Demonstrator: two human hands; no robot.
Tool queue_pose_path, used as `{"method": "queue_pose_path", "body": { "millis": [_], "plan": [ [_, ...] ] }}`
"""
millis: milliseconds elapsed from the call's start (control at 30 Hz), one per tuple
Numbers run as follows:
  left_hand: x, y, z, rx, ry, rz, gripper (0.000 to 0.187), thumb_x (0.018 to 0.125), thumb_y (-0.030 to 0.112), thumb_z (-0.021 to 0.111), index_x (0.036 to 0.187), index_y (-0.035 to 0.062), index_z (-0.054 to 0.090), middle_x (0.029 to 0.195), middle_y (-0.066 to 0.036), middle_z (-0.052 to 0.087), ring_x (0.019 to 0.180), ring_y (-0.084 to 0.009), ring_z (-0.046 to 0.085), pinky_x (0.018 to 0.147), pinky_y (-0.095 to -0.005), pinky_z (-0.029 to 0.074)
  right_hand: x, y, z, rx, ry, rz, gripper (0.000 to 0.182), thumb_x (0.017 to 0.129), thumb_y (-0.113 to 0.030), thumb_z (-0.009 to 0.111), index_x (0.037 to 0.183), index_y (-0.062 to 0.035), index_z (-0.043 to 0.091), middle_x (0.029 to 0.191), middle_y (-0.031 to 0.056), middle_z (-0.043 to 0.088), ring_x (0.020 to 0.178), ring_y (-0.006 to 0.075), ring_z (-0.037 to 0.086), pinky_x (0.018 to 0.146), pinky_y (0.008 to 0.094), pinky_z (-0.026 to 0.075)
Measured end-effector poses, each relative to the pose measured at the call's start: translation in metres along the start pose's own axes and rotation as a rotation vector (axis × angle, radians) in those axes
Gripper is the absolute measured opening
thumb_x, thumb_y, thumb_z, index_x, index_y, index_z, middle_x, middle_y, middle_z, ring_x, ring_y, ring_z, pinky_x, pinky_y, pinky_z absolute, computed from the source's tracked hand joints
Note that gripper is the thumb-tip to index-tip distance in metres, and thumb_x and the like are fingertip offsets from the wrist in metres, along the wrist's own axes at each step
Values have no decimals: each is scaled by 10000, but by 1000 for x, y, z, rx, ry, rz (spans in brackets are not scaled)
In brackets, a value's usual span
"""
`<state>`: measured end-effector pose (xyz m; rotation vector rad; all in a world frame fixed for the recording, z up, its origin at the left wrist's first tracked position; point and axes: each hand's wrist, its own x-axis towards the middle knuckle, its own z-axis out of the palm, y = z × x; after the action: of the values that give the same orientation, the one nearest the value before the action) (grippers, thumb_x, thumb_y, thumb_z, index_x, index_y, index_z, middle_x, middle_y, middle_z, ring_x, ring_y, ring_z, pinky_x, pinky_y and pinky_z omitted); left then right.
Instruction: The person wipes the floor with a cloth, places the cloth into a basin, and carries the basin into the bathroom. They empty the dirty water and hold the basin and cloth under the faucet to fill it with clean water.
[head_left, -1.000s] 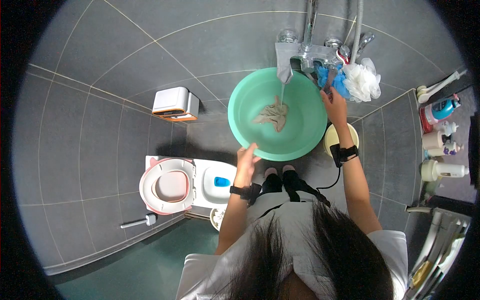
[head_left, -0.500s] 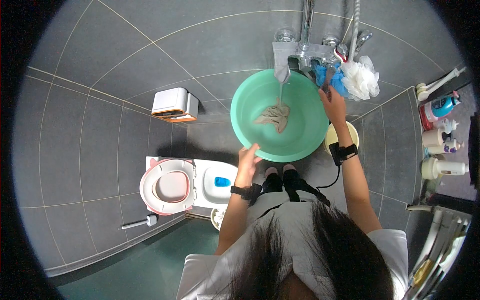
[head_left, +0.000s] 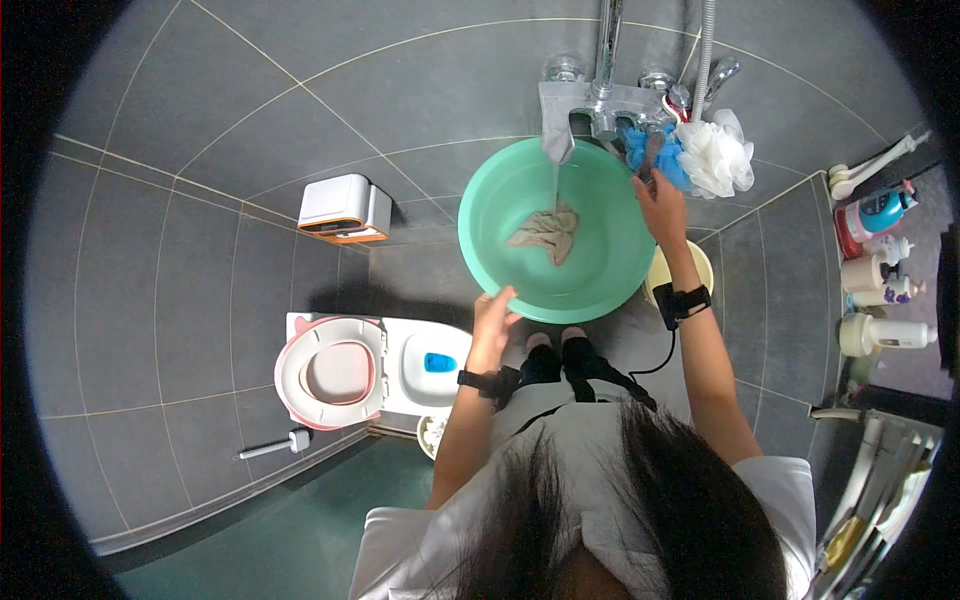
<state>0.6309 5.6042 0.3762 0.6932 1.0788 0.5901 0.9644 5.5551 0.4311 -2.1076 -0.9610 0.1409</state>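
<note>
A green plastic basin is held below the wall tap, with a thin stream of water falling into it. Inside lies a crumpled beige cloth, wet and under the stream. My left hand grips the basin's near-left rim, fingers curled on the edge. My right hand is beside the basin's far-right rim, its fingers closed on the tap's dark, shiny lever. Blue and white bath puffs hang right behind that hand.
On the left are a toilet with a raised seat, a white-and-orange wall box and a toilet brush. A cream bucket stands under my right forearm. Bottles line the right-hand shelf.
The view has shifted slightly, moving everything a little to the left. Both hands keep their places, and water still runs onto the cloth.
</note>
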Motion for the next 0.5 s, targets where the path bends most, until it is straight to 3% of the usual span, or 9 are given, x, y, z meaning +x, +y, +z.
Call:
{"method": "queue_pose_path", "body": {
  "millis": [267, 500],
  "plan": [
    [3, -3, -3, -7, -1, 4, 187, 873, 123, 600, 1035, 30, 616, 943, -58, 642, 862, -183, 649, 729, -365, 584, 0, -4, -3, 24, -39, 11, 459, 872, -407, 596, 1097, -8, 600, 832, 143, 666, 768, 359, 627, 685, 444, 477],
    [-1, 2, -1, 26, 8, -24, 218, 869, 131, 606, 1061, 28, 601, 958, -59, 639, 858, -185, 652, 727, -366, 583, 2, 8, 2, -25, -64, 37, 499, 869, -437, 589, 1190, -56, 584, 863, 143, 675, 815, 357, 635, 721, 452, 481]
  ]
}}
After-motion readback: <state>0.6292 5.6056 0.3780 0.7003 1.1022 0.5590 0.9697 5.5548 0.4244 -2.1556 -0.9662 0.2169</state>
